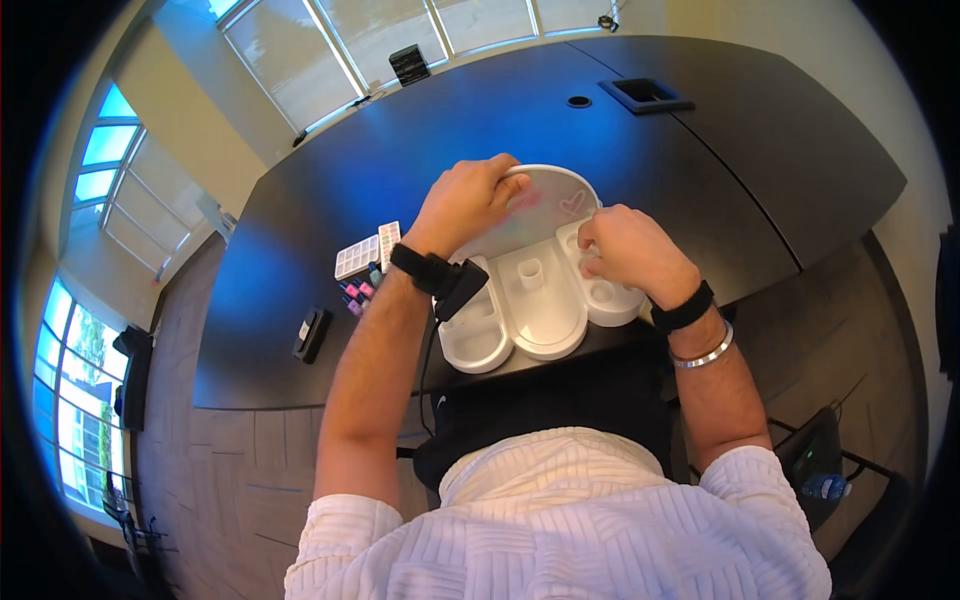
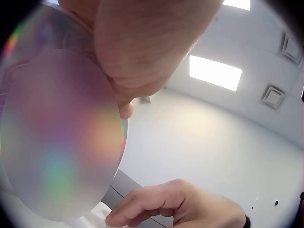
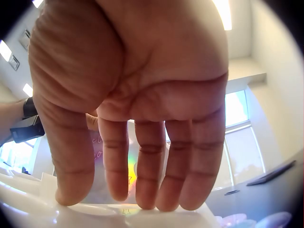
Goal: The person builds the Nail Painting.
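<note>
While the left hand [image 1: 465, 205] is gripping the oval panel [image 1: 538, 218] mid-frame, the right hand [image 1: 640, 252], fingers straight, is touching the white tray [image 1: 545, 318], ideally steadying it.

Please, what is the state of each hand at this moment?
Left hand: holding the upright panel by its edge.
Right hand: open, touching the white tray.

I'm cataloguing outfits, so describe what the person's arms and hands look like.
Short white sleeves, ribbed in blocks. Left wrist: black strap, boxy black device, thin dark cable. Right wrist: black band, then a silver-coloured bangle nearer the elbow. Neither the left hand nor the right hand wears a glove.
</note>
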Available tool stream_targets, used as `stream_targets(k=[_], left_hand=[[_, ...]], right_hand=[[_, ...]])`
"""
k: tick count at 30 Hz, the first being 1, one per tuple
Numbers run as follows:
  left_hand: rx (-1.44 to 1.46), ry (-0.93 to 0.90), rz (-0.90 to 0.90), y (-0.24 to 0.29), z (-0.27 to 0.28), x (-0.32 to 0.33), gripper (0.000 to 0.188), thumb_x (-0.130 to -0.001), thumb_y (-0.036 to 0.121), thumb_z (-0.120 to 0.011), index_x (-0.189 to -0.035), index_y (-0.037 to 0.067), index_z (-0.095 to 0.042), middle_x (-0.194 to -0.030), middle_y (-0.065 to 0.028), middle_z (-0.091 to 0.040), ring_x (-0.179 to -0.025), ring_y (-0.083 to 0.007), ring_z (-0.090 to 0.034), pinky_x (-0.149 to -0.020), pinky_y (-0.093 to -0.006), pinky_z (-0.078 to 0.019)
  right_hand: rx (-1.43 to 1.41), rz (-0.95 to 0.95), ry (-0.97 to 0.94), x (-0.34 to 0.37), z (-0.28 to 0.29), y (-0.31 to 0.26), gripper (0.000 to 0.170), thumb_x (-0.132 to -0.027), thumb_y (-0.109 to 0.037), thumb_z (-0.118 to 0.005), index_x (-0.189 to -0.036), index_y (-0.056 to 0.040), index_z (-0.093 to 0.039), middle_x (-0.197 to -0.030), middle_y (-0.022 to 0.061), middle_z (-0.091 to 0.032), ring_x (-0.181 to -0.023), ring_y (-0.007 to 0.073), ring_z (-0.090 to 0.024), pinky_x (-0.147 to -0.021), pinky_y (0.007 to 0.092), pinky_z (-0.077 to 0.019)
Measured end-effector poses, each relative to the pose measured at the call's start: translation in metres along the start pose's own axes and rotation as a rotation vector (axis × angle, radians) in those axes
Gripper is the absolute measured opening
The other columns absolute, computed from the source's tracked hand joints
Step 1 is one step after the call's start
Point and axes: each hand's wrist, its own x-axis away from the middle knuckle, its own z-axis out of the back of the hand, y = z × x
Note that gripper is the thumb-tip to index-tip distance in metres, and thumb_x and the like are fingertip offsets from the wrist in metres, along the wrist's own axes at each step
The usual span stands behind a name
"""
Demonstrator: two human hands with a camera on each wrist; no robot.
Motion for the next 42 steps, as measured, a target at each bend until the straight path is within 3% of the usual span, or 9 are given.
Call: stream_targets(k=[2, 5, 18, 20, 23, 26, 31, 35, 42], left_hand=[[-0.074, -0.101, 0.111, 0.004, 0.001, -0.003, 0.032, -0.108, 0.034, -0.069, -0.104, 0.002, -0.071, -0.08, -0.0202, -0.07, -0.074, -0.041, -0.065, -0.069, -0.0474, -0.0512], [-0.034, -0.012, 0.057, -0.002, -0.004, 0.001, 0.035, -0.107, 0.032, -0.07, -0.092, 0.001, -0.066, -0.071, -0.0205, -0.062, -0.064, -0.0403, -0.056, -0.063, -0.0486, -0.046], [-0.063, 0.045, 0.014, -0.011, -0.013, 0.005, 0.038, -0.107, 0.035, -0.069, -0.092, 0.001, -0.066, -0.068, -0.0186, -0.06, -0.063, -0.0387, -0.056, -0.063, -0.0479, -0.045], [-0.057, 0.008, 0.064, -0.008, -0.012, 0.005, 0.038, -0.107, 0.037, -0.068, -0.091, 0.003, -0.068, -0.07, -0.0183, -0.063, -0.065, -0.0398, -0.06, -0.064, -0.0483, -0.0469], [-0.051, 0.026, 0.077, -0.004, -0.013, 0.007, 0.035, -0.104, 0.041, -0.07, -0.092, 0.008, -0.073, -0.079, -0.0186, -0.073, -0.078, -0.0444, -0.07, -0.071, -0.0542, -0.0538], [-0.074, 0.069, 0.044, -0.003, -0.015, 0.009, 0.037, -0.106, 0.04, -0.068, -0.091, 0.007, -0.07, -0.075, -0.0176, -0.07, -0.07, -0.0417, -0.067, -0.066, -0.0498, -0.0512], [-0.07, 0.034, 0.096, 0.002, -0.011, 0.011, 0.034, -0.104, 0.041, -0.068, -0.093, 0.01, -0.074, -0.081, -0.0174, -0.075, -0.078, -0.0438, -0.071, -0.072, -0.0543, -0.0556], [-0.067, 0.035, 0.092, 0.002, -0.009, 0.01, 0.035, -0.103, 0.041, -0.07, -0.092, 0.007, -0.072, -0.08, -0.0202, -0.072, -0.078, -0.0456, -0.07, -0.07, -0.0552, -0.0537], [-0.086, 0.067, 0.12, -0.005, -0.01, 0.015, 0.035, -0.104, 0.04, -0.07, -0.091, 0.007, -0.07, -0.079, -0.0212, -0.071, -0.077, -0.0475, -0.068, -0.068, -0.057, -0.0511]], right_hand=[[0.001, 0.016, -0.021, 0.001, 0.003, 0.001, 0.028, -0.078, -0.016, -0.089, -0.101, -0.0015, -0.083, -0.099, 0.0202, -0.079, -0.1, 0.0379, -0.076, -0.087, 0.0463, -0.0598], [0.014, 0.067, -0.022, 0.0, -0.003, 0.007, 0.026, -0.076, -0.016, -0.09, -0.097, -0.0005, -0.084, -0.096, 0.0203, -0.078, -0.098, 0.0383, -0.076, -0.086, 0.0467, -0.0597], [0.034, 0.121, 0.012, -0.006, -0.014, 0.009, 0.028, -0.074, -0.016, -0.093, -0.094, 0.001, -0.083, -0.096, 0.0205, -0.076, -0.094, 0.0393, -0.074, -0.085, 0.0472, -0.0591], [-0.006, 0.114, 0.064, -0.006, -0.014, 0.006, 0.028, -0.073, -0.021, -0.094, -0.073, 0.0003, -0.075, -0.078, 0.0232, -0.072, -0.081, 0.0414, -0.073, -0.074, 0.05, -0.058], [0.055, 0.15, 0.026, -0.005, -0.01, -0.001, 0.031, -0.071, -0.025, -0.096, -0.076, 0.0008, -0.078, -0.079, 0.0226, -0.073, -0.081, 0.0414, -0.074, -0.075, 0.0493, -0.0586], [0.036, 0.177, 0.084, -0.002, -0.014, 0.0, 0.034, -0.07, -0.027, -0.097, -0.077, 0.0009, -0.079, -0.078, 0.022, -0.074, -0.081, 0.0413, -0.074, -0.077, 0.0487, -0.0589], [0.139, 0.113, -0.038, 0.004, -0.007, -0.009, 0.047, -0.072, -0.041, -0.099, -0.089, -0.0002, -0.083, -0.109, 0.0185, -0.075, -0.101, 0.0399, -0.074, -0.089, 0.0484, -0.062], [0.171, 0.134, 0.047, 0.01, -0.021, -0.003, 0.042, -0.072, -0.039, -0.096, -0.089, -0.002, -0.083, -0.112, 0.0156, -0.069, -0.118, 0.0389, -0.064, -0.097, 0.0461, -0.0581], [0.194, 0.131, 0.073, 0.008, -0.033, -0.008, 0.046, -0.076, -0.035, -0.093, -0.098, 0.0036, -0.082, -0.118, 0.0168, -0.07, -0.116, 0.0379, -0.066, -0.095, 0.0479, -0.0597]])
